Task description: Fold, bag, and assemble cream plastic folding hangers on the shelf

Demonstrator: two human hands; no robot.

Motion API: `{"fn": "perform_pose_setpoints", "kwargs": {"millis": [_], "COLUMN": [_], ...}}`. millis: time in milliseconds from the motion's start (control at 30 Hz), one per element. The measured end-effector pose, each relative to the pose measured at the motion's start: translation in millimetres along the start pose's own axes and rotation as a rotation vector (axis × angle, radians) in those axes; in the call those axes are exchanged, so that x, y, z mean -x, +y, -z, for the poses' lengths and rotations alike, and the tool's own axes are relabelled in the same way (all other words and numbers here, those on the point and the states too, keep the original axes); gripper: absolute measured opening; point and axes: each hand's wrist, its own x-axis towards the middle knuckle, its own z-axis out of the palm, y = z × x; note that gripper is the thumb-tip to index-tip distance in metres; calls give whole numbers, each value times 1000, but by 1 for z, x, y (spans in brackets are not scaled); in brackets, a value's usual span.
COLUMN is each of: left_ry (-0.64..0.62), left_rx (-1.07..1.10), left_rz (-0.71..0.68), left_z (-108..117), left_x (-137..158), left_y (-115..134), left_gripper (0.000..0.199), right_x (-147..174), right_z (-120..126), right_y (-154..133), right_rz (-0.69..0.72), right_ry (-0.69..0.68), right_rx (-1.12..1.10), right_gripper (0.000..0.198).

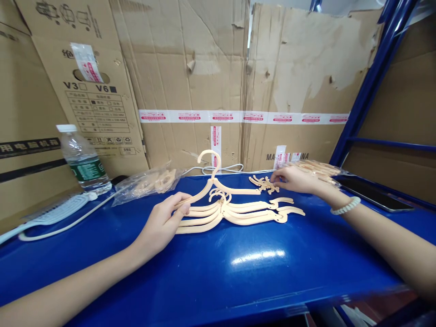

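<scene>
My left hand (166, 220) is closed around the left arm of a beige plastic clothes hanger (200, 194), which is raised with its hook up. Below it several similar hangers (245, 217) lie stacked on the blue tabletop, and two of them have small curved end pieces at the right. At the far side my right hand (291, 179) reaches down with fingertips pinched at a small pile of curved hanger pieces (262, 182). Its fingers partly hide the piece they touch.
On the blue table (190, 277) a water bottle (85, 163) and a white handheld fan-like object (57, 210) stand or lie at left. Plastic bags of hanger parts (150, 181) lie behind, another bag (316, 168) at right beside a dark phone (374, 193). Cardboard (190, 86) walls the back.
</scene>
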Motion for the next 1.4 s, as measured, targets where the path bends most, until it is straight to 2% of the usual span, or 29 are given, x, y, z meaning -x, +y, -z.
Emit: {"fn": "perform_pose_setpoints", "kwargs": {"millis": [133, 200, 267, 433, 733, 833, 933, 1000, 1100, 1167, 1267, 1400], "left_ry": [-6, -9, -13, -20, -11, -7, 4, 10, 16, 20, 26, 25], "left_rx": [10, 10, 15, 30, -8, -17, -22, -28, -36, -36, -35, -40], "left_rz": [1, 3, 5, 12, 7, 2, -6, -11, -18, -19, -20, -26], "left_z": [1, 1, 1, 1, 1, 2, 2, 2, 2, 2, 2, 2], "left_x": [1, 1, 2, 2, 2, 2, 2, 2, 2, 3, 2, 2], "left_y": [-1, -2, -2, -3, -2, -1, 0, 0, -1, -1, -1, 0], "left_gripper": [25, 25, 25, 26, 28, 28, 27, 26, 26, 26, 26, 26], "right_x": [-1, -1, -2, -4, -6, -4, -1, 0, 0, 0, 0, 2], "right_z": [-7, -9, -11, -14, -8, -4, -2, -1, 0, 0, -1, -4], "right_y": [1, 0, -1, -2, 9, 4, -6, -15, -33, -46, -63, -73], "right_rz": [4, 7, -12, -71, -223, -254, -339, -402, -458, -475, -477, -419], "right_ry": [-38, -50, -42, 15, 235, 369, 452, 410, 235, 125, 44, -33], "right_rx": [-19, -47, -84, -194, -337, -377, -643, -932, -1325, -1508, -1671, -1721], "right_gripper": [24, 19, 13, 13, 20, 16, 11, 11, 10, 8, 8, 5]}}
